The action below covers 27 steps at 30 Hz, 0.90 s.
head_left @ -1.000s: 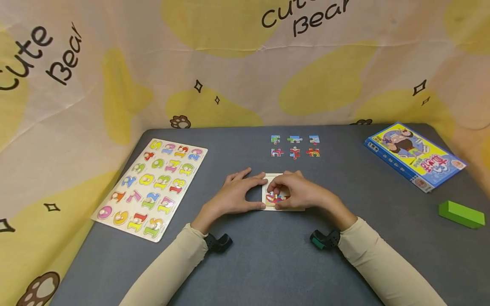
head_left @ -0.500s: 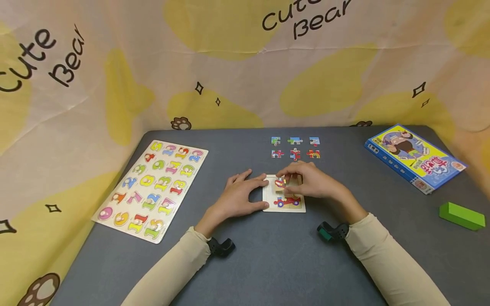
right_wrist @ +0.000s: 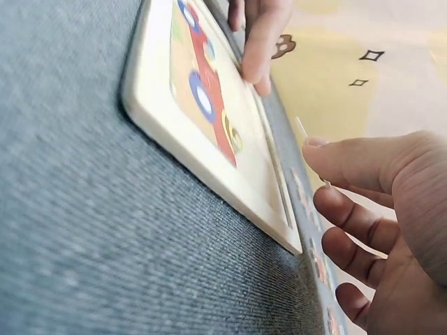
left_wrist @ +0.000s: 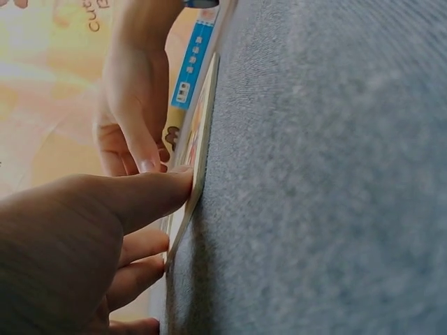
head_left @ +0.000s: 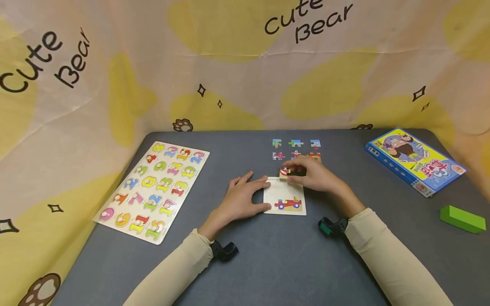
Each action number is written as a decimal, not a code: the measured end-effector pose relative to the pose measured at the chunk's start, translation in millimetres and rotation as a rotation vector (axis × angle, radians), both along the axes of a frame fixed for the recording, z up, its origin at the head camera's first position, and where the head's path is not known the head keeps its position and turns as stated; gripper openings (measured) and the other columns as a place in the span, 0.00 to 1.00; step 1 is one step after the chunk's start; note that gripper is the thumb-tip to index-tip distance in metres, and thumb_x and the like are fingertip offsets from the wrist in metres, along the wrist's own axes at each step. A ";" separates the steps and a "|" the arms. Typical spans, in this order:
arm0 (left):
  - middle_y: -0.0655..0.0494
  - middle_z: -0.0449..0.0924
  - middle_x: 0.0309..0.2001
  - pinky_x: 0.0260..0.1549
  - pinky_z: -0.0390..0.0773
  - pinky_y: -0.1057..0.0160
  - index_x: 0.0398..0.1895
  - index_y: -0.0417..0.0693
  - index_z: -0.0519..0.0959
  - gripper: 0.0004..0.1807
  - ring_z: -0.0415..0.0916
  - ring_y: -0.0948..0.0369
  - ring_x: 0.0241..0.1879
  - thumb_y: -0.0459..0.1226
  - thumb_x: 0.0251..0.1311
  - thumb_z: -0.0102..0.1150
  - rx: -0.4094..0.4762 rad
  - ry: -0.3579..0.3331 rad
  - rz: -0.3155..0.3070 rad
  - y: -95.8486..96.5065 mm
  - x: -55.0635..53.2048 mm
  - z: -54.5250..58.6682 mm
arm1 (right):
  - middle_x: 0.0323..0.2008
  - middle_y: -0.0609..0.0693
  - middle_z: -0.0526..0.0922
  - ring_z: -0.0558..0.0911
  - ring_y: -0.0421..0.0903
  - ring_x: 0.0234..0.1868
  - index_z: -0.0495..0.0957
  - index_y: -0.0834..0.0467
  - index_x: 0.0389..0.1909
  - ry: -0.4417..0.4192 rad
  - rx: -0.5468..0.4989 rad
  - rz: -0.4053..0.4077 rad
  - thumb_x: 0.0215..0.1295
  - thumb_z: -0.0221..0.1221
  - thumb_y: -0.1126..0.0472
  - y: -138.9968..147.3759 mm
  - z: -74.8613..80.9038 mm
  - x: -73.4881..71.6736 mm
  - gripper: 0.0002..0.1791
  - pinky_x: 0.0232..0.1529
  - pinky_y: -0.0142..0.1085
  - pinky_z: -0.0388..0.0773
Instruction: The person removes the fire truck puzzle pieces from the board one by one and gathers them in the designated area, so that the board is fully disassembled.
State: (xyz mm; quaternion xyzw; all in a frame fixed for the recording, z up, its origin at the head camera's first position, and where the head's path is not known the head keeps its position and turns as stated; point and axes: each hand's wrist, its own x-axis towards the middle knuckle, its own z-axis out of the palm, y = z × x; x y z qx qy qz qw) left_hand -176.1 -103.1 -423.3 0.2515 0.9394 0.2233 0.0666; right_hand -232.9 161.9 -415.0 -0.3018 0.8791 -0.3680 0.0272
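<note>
A small wooden puzzle board (head_left: 283, 191) lies flat on the dark grey table. In its lower right part sits a red vehicle picture (head_left: 289, 205) made of puzzle pieces; the rest of its recess shows bare wood. My left hand (head_left: 243, 196) rests at the board's left edge, thumb and forefinger on the rim, fingers loosely spread. My right hand (head_left: 315, 175) pinches a small red and yellow puzzle piece (head_left: 283, 173) between thumb and forefinger over the board's far edge. In the right wrist view the piece (right_wrist: 302, 127) appears edge-on as a thin sliver at the thumb tip.
Several loose jigsaw pieces (head_left: 296, 143) lie in two rows beyond the board, the nearer row partly behind the right hand. A number puzzle board (head_left: 153, 187) lies left. At right are a blue and yellow box (head_left: 415, 161) and a green block (head_left: 463, 219).
My right hand has lifted the puzzle piece from over the board's middle to its far edge, uncovering the red vehicle picture. My left hand has stayed at the board's left side.
</note>
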 end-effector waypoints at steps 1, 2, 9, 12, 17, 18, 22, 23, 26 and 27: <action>0.60 0.67 0.75 0.73 0.50 0.36 0.70 0.60 0.75 0.34 0.51 0.46 0.80 0.54 0.60 0.68 0.002 -0.003 -0.004 -0.5 0.1 0.7 | 0.39 0.53 0.83 0.75 0.47 0.38 0.83 0.62 0.56 0.005 0.009 -0.002 0.61 0.70 0.65 -0.9 -0.7 -2.1 0.21 0.42 0.40 0.71; 0.60 0.67 0.75 0.72 0.50 0.36 0.70 0.60 0.75 0.34 0.51 0.45 0.80 0.54 0.60 0.68 0.000 -0.004 -0.009 -1.0 0.2 1.3 | 0.39 0.53 0.84 0.74 0.47 0.38 0.83 0.62 0.56 0.010 0.015 -0.001 0.61 0.70 0.65 -1.8 -1.5 -4.2 0.21 0.42 0.39 0.71; 0.60 0.67 0.76 0.72 0.51 0.35 0.70 0.59 0.75 0.35 0.51 0.45 0.80 0.54 0.60 0.69 -0.027 -0.014 -0.022 -1.5 1.8 6.8 | 0.39 0.55 0.83 0.75 0.49 0.39 0.83 0.61 0.55 0.044 0.082 -0.028 0.61 0.70 0.64 -10.5 -2.7 -14.1 0.20 0.44 0.41 0.68; 0.60 0.68 0.75 0.72 0.52 0.35 0.70 0.59 0.76 0.35 0.52 0.45 0.80 0.55 0.59 0.69 -0.041 -0.007 -0.022 -1.5 2.3 7.7 | 0.38 0.54 0.83 0.75 0.49 0.39 0.84 0.60 0.55 0.063 0.116 -0.042 0.61 0.70 0.63 -14.1 -3.6 -18.2 0.20 0.46 0.44 0.63; 0.61 0.68 0.75 0.71 0.54 0.36 0.69 0.60 0.76 0.34 0.54 0.45 0.79 0.56 0.59 0.69 -0.056 -0.001 -0.026 -1.0 2.4 8.2 | 0.38 0.53 0.83 0.74 0.49 0.39 0.85 0.58 0.53 0.065 0.146 -0.054 0.60 0.71 0.61 -18.2 -5.1 -21.3 0.19 0.46 0.50 0.57; 0.61 0.68 0.75 0.71 0.55 0.36 0.68 0.60 0.76 0.34 0.54 0.45 0.79 0.56 0.58 0.69 -0.056 -0.002 -0.025 -0.8 2.3 8.4 | 0.38 0.53 0.82 0.74 0.49 0.39 0.85 0.58 0.53 0.064 0.148 -0.056 0.60 0.71 0.61 -18.8 -5.3 -21.6 0.19 0.46 0.51 0.57; 0.61 0.69 0.74 0.70 0.55 0.35 0.67 0.59 0.77 0.34 0.54 0.44 0.79 0.56 0.58 0.70 -0.046 -0.004 -0.024 -0.6 2.3 9.5 | 0.40 0.53 0.82 0.74 0.50 0.40 0.85 0.57 0.53 0.056 0.165 -0.058 0.61 0.71 0.60 -19.8 -5.9 -22.2 0.19 0.45 0.48 0.60; 0.61 0.69 0.74 0.70 0.55 0.35 0.67 0.59 0.78 0.34 0.55 0.44 0.79 0.56 0.57 0.70 -0.043 -0.005 -0.022 -0.7 2.3 9.9 | 0.40 0.53 0.82 0.74 0.50 0.41 0.85 0.56 0.54 0.052 0.171 -0.059 0.61 0.71 0.60 -19.9 -5.7 -22.3 0.19 0.45 0.48 0.60; 0.61 0.70 0.74 0.70 0.55 0.35 0.66 0.59 0.78 0.34 0.55 0.44 0.79 0.56 0.57 0.71 -0.034 -0.002 -0.020 -1.3 2.3 10.7 | 0.41 0.54 0.81 0.74 0.51 0.42 0.84 0.56 0.55 0.039 0.186 -0.065 0.61 0.71 0.59 -20.5 -5.3 -22.5 0.20 0.44 0.48 0.59; 0.61 0.70 0.73 0.70 0.55 0.35 0.66 0.59 0.78 0.34 0.56 0.44 0.79 0.56 0.57 0.71 -0.032 0.000 -0.019 -1.5 2.3 10.8 | 0.41 0.54 0.81 0.74 0.52 0.42 0.84 0.56 0.55 0.035 0.187 -0.065 0.62 0.71 0.59 -20.9 -5.1 -22.6 0.20 0.44 0.48 0.59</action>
